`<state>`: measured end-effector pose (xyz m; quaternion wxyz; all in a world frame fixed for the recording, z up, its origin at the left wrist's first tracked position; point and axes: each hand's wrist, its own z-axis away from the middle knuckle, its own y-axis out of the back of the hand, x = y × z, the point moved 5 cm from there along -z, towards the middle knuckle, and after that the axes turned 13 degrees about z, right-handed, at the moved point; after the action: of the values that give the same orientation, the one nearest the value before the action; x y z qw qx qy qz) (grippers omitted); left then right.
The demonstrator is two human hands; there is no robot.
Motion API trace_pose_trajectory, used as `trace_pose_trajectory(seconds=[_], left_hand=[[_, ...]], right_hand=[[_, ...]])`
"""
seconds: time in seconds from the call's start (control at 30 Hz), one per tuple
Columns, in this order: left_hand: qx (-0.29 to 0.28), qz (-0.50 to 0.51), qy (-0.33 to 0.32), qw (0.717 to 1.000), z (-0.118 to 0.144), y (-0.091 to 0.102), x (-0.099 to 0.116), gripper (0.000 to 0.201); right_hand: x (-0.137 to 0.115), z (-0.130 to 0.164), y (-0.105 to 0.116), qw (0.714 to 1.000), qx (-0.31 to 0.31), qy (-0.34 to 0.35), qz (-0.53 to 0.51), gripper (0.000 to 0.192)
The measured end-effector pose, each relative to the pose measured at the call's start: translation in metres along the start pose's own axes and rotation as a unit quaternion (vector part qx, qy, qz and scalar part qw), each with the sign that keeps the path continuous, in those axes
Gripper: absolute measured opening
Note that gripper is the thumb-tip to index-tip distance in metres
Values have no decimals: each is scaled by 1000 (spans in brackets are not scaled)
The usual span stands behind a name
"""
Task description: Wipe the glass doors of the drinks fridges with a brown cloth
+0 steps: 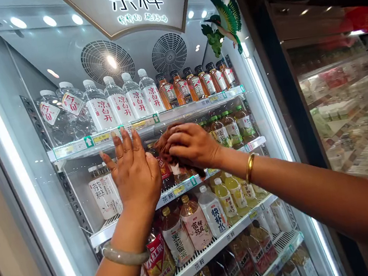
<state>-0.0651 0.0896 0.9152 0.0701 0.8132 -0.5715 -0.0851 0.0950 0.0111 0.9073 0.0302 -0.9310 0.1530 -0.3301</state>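
Note:
A clear glass door of a lit drinks fridge fills the middle of the view. My left hand, with a pale bangle on its wrist, lies flat against the glass, fingers spread and holding nothing. To the right of it, my right hand is closed around a crumpled brown cloth pressed to the glass. A gold bracelet circles the right wrist. Behind the hands, water bottles and amber drink bottles stand on the top shelf.
Lower shelves hold more drinks, such as a pink-labelled bottle. A bird decoration is at the door's upper right, and a lit sign hangs at the top. Another stocked cooler stands to the right.

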Motion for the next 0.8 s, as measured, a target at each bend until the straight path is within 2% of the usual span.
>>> trace_pose_trajectory(seconds=[0.1, 0.2, 0.3, 0.37, 0.43, 0.53, 0.63, 0.73, 0.8], left_hand=[[-3, 9, -13, 1000, -15, -15, 14, 74], [-10, 6, 1, 1000, -34, -33, 31, 75], [-20, -2, 27, 999, -43, -45, 45, 72], [-24, 1, 28, 999, -41, -49, 51, 73], [-27, 6, 15, 999, -38, -53, 57, 74], [-27, 17, 4, 999, -43, -63, 65, 75], [-18, 30, 4, 999, -58, -74, 76, 75], [0, 38, 4, 999, -72, -80, 86, 74], [9, 36, 5, 999, -74, -81, 88, 74]], right_hand=[[45, -11, -4, 996, -24, -78, 26, 19], [59, -34, -8, 989, -34, -144, 26, 25], [46, -32, -6, 993, -42, -114, 5, 26], [41, -13, -1, 997, -43, -62, -3, 26], [51, 7, 5, 999, -45, -30, 2, 26], [90, 13, 4, 994, -73, -72, 30, 26], [125, -13, -2, 982, -98, -151, 49, 26], [129, -33, -5, 979, -92, -174, 46, 41], [121, -25, -2, 984, -88, -153, 38, 46]])
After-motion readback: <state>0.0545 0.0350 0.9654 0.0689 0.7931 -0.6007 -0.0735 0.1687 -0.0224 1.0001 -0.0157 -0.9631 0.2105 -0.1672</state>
